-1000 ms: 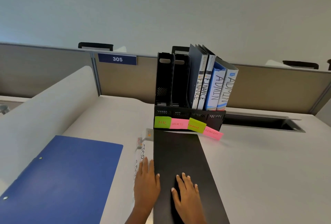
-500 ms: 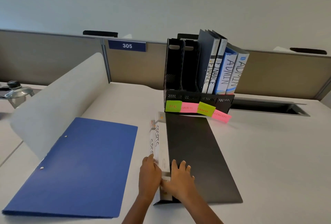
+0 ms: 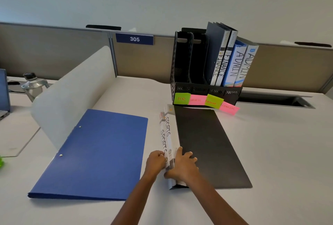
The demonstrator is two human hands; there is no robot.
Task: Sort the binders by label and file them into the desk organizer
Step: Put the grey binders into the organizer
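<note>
Two black binders with white SPORTS spines [image 3: 167,134] lie stacked flat on the desk, the black cover [image 3: 207,143] facing up. My left hand [image 3: 155,161] presses against the spines near their front end. My right hand [image 3: 183,165] rests on the top cover's edge, thumb wrapped over the spine. A blue binder [image 3: 97,152] lies flat to the left. The black desk organizer [image 3: 205,89] stands behind, with two FINANCE binders [image 3: 222,62] and two ADMIN binders [image 3: 240,66] in its right slots. The two left slots are empty. Sticky notes [image 3: 182,98] read HR, SPORTS, FINANCE, ADMIN.
A white curved divider [image 3: 72,95] runs along the left of the desk. A clear bottle [image 3: 32,84] stands beyond it. A partition with a 305 sign [image 3: 134,39] closes the back. A cable slot [image 3: 275,99] opens to the right of the organizer.
Both hands slid from flat on the black cover to the spine edge of the SPORTS binders. The camera tilted down and back, showing more of the desk.
</note>
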